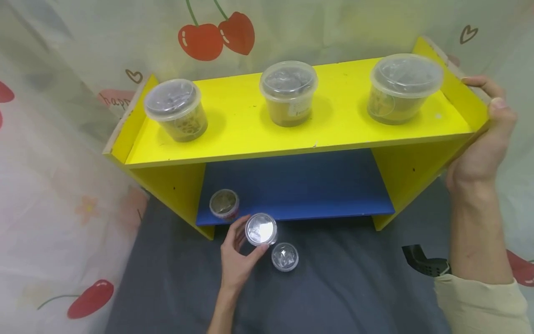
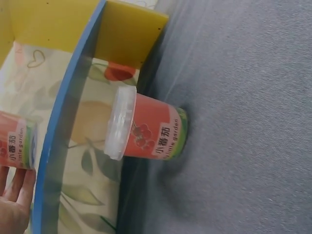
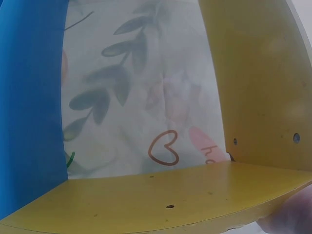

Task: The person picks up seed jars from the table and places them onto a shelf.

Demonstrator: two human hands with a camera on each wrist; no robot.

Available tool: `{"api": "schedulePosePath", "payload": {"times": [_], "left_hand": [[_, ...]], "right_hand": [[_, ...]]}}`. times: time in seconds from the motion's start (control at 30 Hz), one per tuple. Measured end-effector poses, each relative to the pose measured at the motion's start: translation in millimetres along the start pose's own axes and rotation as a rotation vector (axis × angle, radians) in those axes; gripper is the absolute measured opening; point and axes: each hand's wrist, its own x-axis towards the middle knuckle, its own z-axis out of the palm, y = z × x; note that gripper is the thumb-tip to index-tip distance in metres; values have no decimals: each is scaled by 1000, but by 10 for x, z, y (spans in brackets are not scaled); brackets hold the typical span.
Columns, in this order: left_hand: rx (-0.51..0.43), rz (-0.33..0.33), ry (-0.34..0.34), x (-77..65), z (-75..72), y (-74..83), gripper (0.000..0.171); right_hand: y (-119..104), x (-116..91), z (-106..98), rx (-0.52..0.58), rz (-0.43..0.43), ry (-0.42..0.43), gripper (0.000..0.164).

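In the head view my left hand (image 1: 237,260) grips a small lidded plastic cup (image 1: 261,229) between thumb and fingers, in front of the blue lower shelf (image 1: 300,185). The left wrist view shows this cup's red label with green base, beside the shelf's edge. A matching cup (image 1: 285,258) stands on the grey cloth near my thumb. Another lidded cup (image 1: 224,203) sits at the left end of the blue shelf. My right hand (image 1: 484,144) holds the right end of the yellow rack (image 1: 250,111); only a blurred part of it shows in the right wrist view.
On the yellow top stand three larger lidded tubs: one left (image 1: 177,111), one middle (image 1: 289,95), one right (image 1: 402,90). A printed curtain (image 1: 354,28) hangs behind the rack. Grey cloth (image 1: 333,287) lies below, and a black strap (image 1: 425,264) juts from the right wrist.
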Motion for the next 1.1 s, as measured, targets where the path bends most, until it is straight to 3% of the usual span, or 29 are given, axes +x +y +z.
{"api": "schedulePosePath", "payload": {"times": [0.13, 0.37, 0.63, 0.8, 1.0, 1.1], "left_hand": [[-3, 35, -8, 55, 51, 12, 71], [-6, 92, -22, 179, 180, 259, 67], [-18, 110, -40, 262, 259, -14, 71], [-19, 123, -56, 341, 312, 27, 70], [-29, 138, -66, 443, 363, 245, 65], [-49, 113, -59, 470, 388, 158, 67]], "right_hand": [[4, 3, 2, 19, -1, 1, 45], [21, 12, 1, 38, 0, 0, 44], [18, 14, 3, 23, -7, 10, 44], [14, 20, 3, 32, -11, 8, 44], [18, 15, -2, 68, -8, -1, 44], [13, 7, -18, 81, -3, -9, 44]]}}
